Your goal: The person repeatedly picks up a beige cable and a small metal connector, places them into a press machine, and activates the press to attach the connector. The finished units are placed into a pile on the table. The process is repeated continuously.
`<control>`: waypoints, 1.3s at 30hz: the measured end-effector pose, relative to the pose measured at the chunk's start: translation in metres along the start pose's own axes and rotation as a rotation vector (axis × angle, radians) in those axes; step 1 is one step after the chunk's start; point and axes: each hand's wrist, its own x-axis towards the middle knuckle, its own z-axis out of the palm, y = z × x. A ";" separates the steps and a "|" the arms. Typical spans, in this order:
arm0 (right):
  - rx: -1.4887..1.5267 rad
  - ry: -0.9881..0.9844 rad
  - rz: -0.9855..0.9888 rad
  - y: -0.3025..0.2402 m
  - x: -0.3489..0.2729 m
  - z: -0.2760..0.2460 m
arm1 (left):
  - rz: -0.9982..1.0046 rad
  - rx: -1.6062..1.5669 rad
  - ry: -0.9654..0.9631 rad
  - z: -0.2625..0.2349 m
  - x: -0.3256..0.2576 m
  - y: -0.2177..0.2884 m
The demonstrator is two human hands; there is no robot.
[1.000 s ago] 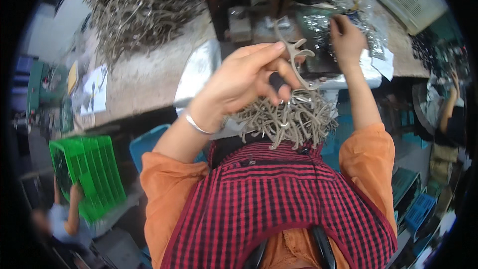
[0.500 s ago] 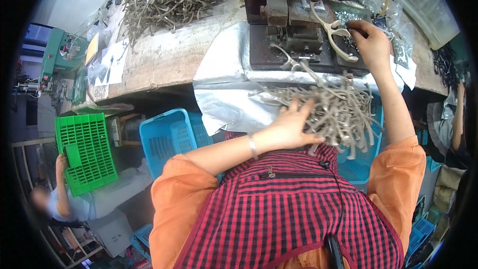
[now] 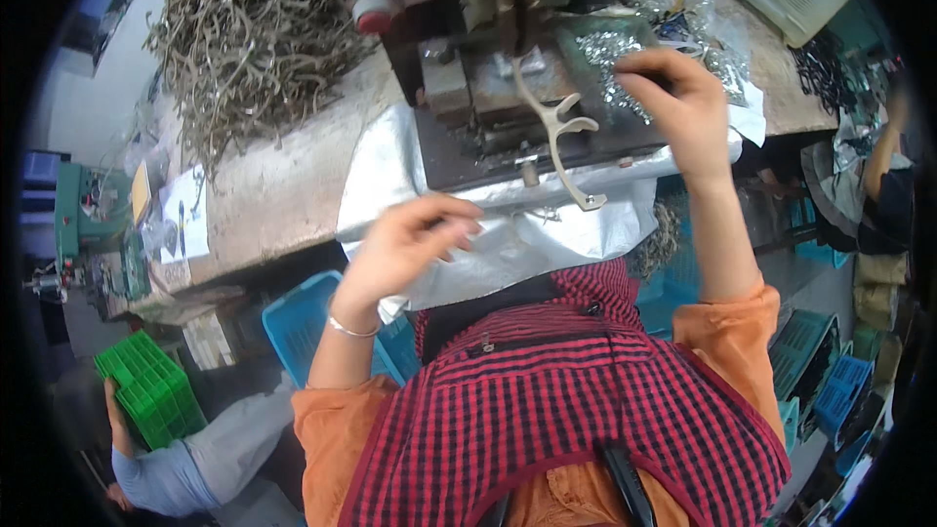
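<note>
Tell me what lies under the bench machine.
The machine sits on a crinkled silver sheet that hangs over the workbench edge. A pale metal scissor-shaped blank lies on the machine's plate. The bench top beneath the sheet is covered.

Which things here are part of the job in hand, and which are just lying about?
In the job:
- right hand over the small shiny metal bits
- left hand, raised, fingers curled, nothing seen in its grip
- forked metal piece lying on the press machine

Lying about:
- big heap of metal pieces
- blue crate
- green crate
</note>
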 end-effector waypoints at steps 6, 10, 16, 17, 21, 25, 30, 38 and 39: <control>0.380 0.029 0.128 -0.031 0.045 0.076 | 0.502 -0.277 0.777 -0.047 0.037 0.007; 0.476 0.029 0.132 -0.040 0.043 0.078 | 1.060 0.023 0.635 -0.028 0.028 0.097; 0.645 0.123 0.180 -0.052 0.028 0.093 | 1.157 0.113 0.731 -0.031 0.071 0.124; 0.667 0.126 0.199 -0.056 0.025 0.091 | 1.161 0.122 0.748 -0.029 0.072 0.124; 0.454 0.047 -0.001 -0.076 0.002 0.075 | 1.178 0.004 0.477 -0.011 0.044 0.108; 0.209 -0.141 -0.030 -0.029 -0.022 0.020 | 0.488 0.517 -0.095 0.020 0.032 0.049; -0.301 -0.591 0.292 0.024 -0.124 0.000 | 0.464 1.086 -0.090 0.057 0.052 -0.115; -0.336 -0.159 0.264 0.110 -0.192 0.065 | 0.248 1.232 -0.020 0.098 0.135 -0.177; -0.306 -0.106 0.263 0.112 -0.198 0.062 | 0.246 1.223 -0.007 0.100 0.134 -0.173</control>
